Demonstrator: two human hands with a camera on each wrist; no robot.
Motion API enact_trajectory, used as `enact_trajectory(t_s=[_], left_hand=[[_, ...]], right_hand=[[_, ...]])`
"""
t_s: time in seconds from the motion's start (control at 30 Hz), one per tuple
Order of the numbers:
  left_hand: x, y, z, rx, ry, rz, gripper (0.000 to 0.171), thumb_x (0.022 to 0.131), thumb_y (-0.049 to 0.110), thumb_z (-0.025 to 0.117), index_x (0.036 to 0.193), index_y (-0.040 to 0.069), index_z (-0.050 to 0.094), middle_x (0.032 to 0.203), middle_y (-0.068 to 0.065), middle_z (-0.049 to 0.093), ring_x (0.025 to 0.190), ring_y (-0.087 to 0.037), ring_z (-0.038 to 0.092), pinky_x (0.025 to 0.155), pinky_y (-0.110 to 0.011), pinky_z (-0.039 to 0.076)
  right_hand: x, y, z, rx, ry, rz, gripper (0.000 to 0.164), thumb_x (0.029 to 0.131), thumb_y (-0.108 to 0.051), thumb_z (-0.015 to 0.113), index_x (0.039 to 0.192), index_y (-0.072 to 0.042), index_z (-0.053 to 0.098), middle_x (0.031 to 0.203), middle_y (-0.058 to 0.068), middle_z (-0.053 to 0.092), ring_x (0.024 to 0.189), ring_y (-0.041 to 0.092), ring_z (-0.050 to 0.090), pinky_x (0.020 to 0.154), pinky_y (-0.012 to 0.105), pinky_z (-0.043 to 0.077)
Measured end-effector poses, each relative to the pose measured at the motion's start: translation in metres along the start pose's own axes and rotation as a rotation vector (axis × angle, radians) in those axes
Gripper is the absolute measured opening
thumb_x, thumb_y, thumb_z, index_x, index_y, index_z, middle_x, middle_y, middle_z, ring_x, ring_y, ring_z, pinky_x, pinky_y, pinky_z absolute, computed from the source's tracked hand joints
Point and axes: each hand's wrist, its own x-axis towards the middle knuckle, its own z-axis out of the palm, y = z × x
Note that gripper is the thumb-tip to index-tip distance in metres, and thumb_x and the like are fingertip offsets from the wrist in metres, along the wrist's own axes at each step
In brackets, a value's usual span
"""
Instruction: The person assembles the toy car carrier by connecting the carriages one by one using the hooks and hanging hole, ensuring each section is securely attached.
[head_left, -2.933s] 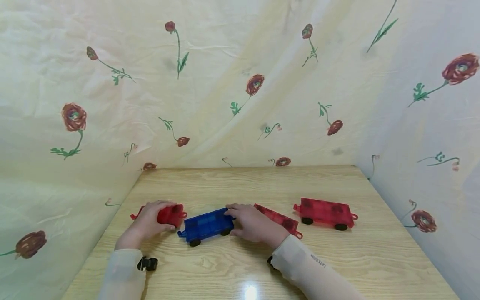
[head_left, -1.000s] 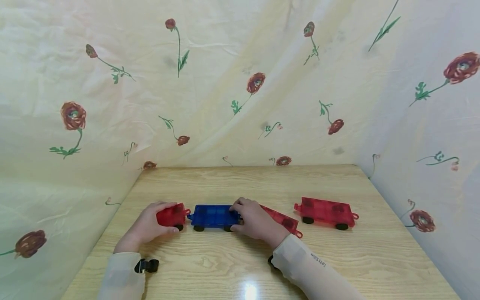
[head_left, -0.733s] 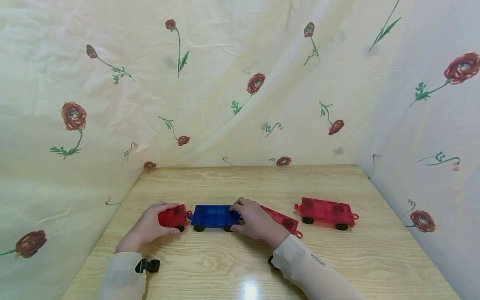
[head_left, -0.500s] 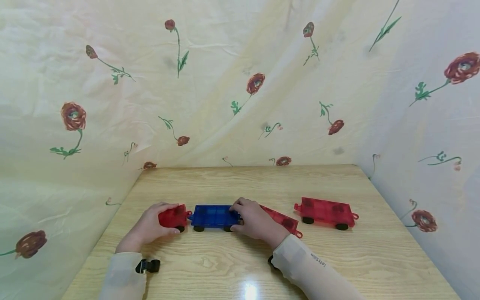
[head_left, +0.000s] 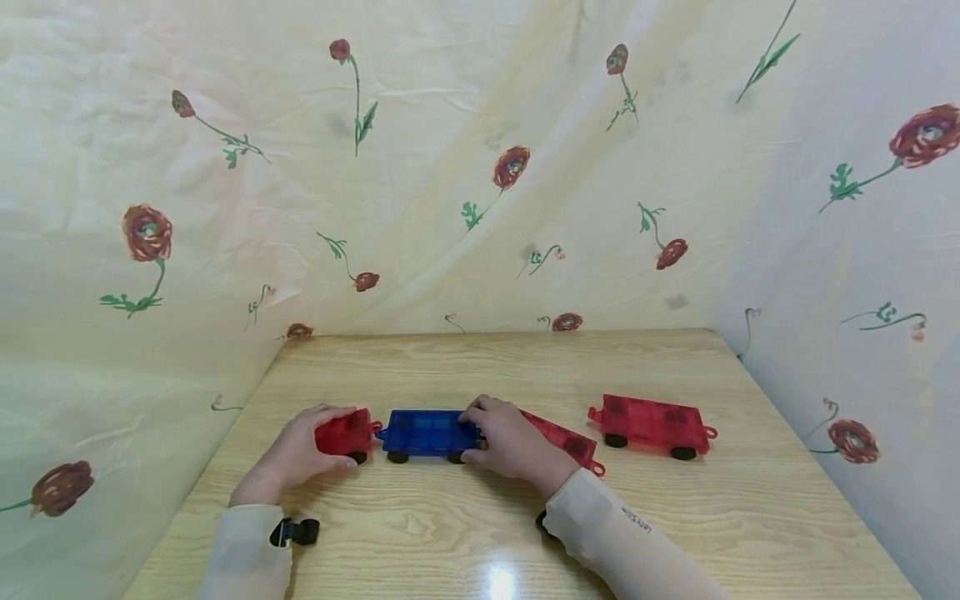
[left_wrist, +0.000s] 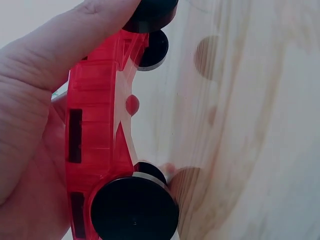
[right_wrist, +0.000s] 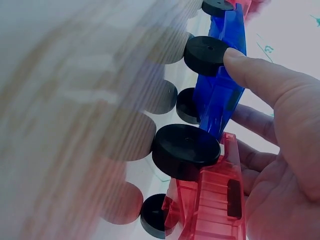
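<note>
My left hand [head_left: 296, 446] grips a translucent red toy train car [head_left: 343, 435], its palm and fingers covering the left end. A ring on that car's right end meets or overlaps the hook of a blue train car [head_left: 427, 432]; whether they are coupled I cannot tell. My right hand [head_left: 513, 446] pinches the blue car's right end, thumb [right_wrist: 237, 60] near a black wheel in the right wrist view. Behind the blue car comes another red train car [head_left: 562, 440], angled, its left end hidden under the right hand. In the left wrist view the gripped red car [left_wrist: 95, 120] shows its side and black wheels.
A separate red train car [head_left: 648, 423] stands on its wheels at the right, hook to the left and ring to the right. All rest on a wood-grain table [head_left: 420, 533]. Flower-patterned cloth [head_left: 420, 183] walls in the back and sides.
Since about three seconds ago the blue car has swung straight and shifted slightly right and back, its hook now at the left red car's ring. Over the last second, hands and cars barely move.
</note>
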Motion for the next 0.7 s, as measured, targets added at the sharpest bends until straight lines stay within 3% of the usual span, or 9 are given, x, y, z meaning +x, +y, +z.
enact_trajectory(t_s=[0.23, 0.47, 0.7], left_hand=[[-0.0014, 0.0006, -0.0015, 0.017, 0.018, -0.026, 0.086, 0.072, 0.035, 0.099, 0.148, 0.017, 0.061, 0.144, -0.013, 0.059, 0.127, -0.042, 0.055, 0.099, -0.062, 0.052], [-0.0036, 0.0044, -0.0032, 0.022, -0.037, -0.005, 0.087, 0.071, 0.039, 0.099, 0.148, 0.019, 0.062, 0.145, -0.013, 0.058, 0.128, -0.042, 0.055, 0.097, -0.059, 0.054], [-0.0049, 0.0018, -0.0045, 0.021, -0.036, -0.025, 0.086, 0.072, 0.036, 0.099, 0.148, 0.022, 0.061, 0.149, -0.014, 0.056, 0.131, -0.043, 0.053, 0.098, -0.057, 0.054]], right_hand=[[-0.0004, -0.0022, -0.0019, 0.003, -0.007, 0.004, 0.052, 0.091, -0.039, 0.084, 0.134, -0.014, 0.069, 0.128, 0.003, 0.06, 0.111, 0.02, 0.058, 0.101, 0.042, 0.051], [-0.0019, -0.0033, -0.0037, 0.001, 0.0, -0.005, 0.051, 0.091, -0.039, 0.084, 0.133, -0.014, 0.069, 0.126, 0.002, 0.06, 0.108, 0.019, 0.058, 0.098, 0.042, 0.052], [-0.0026, -0.0042, -0.0035, 0.005, 0.003, -0.014, 0.051, 0.092, -0.038, 0.084, 0.134, -0.013, 0.069, 0.126, 0.002, 0.06, 0.108, 0.019, 0.058, 0.098, 0.043, 0.051]])
